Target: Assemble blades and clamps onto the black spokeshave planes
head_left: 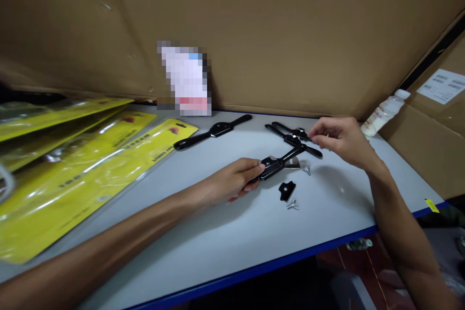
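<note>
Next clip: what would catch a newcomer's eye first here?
Mid-table, the left hand grips a black two-handled tool, while the right hand fingers another black tool behind it. Bright yellow packets fan across the table's left side. A small black plate and wing screws lie loose near the hands.

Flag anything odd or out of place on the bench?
Nothing damaged or spilled. Loose parts lie by the left hand: a black plate and two wing screws on the table. A bottle leans tilted against the cardboard.
</note>
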Demonstrator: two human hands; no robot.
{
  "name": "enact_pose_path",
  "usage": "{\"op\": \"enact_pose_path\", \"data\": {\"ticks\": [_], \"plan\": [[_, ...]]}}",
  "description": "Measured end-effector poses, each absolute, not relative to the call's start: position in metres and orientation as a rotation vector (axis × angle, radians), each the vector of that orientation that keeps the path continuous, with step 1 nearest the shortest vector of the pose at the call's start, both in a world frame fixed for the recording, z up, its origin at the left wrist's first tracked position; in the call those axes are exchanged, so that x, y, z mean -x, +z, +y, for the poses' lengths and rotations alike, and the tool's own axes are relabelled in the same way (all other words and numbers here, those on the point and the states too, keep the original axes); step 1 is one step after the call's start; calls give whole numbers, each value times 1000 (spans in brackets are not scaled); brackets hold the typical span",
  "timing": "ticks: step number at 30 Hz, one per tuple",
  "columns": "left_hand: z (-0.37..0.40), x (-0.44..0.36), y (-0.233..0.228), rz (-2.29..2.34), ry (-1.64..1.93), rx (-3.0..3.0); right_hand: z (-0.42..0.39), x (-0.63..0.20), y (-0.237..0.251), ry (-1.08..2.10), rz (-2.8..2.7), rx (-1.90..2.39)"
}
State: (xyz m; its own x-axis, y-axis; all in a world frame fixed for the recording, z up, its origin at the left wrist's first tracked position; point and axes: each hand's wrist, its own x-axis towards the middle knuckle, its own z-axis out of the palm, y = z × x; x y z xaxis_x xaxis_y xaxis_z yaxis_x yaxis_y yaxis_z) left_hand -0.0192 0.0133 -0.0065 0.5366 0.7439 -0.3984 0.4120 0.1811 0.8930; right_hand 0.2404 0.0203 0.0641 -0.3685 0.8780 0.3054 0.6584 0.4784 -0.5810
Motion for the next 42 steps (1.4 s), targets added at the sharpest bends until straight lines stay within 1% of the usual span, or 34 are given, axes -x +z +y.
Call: {"op": "enact_pose_path", "data": {"ticks": [5, 7, 12, 16, 18, 21, 23, 24, 26, 30, 34, 42], "plan": [[13, 20, -7, 1062, 320, -1412, 21, -258, 58, 696, -2582, 1554], [13, 21, -9, 1051, 322, -1415, 21, -255, 52, 663, -2634, 1606], [13, 21, -11, 1061, 328, -1404, 20, -239, 38, 472, -2663, 1566], [11, 19, -8, 1096, 330, -1388, 19, -230, 31, 459, -2734, 1516], [11, 18, -7, 1101, 326, -1391, 18, -230, 33, 536, -2762, 1457], [12, 18, -8, 1088, 314, -1417, 14, -228, 45, 821, -2742, 1332], [13, 17, -9, 1067, 309, -1430, 11, -225, 53, 995, -2634, 1208], [14, 17, -10, 1052, 313, -1435, 10, -222, 56, 1023, -2543, 1156], [14, 16, -11, 1030, 315, -1449, 8, -213, 56, 966, -2330, 1104], [15, 15, -13, 1033, 300, -1485, 8, -191, 38, 698, -2062, 1143], [15, 14, -11, 1045, 290, -1493, 10, -181, 22, 619, -2097, 1145], [14, 14, -11, 1044, 296, -1509, 7, -176, 14, 485, -2192, 1082]]}}
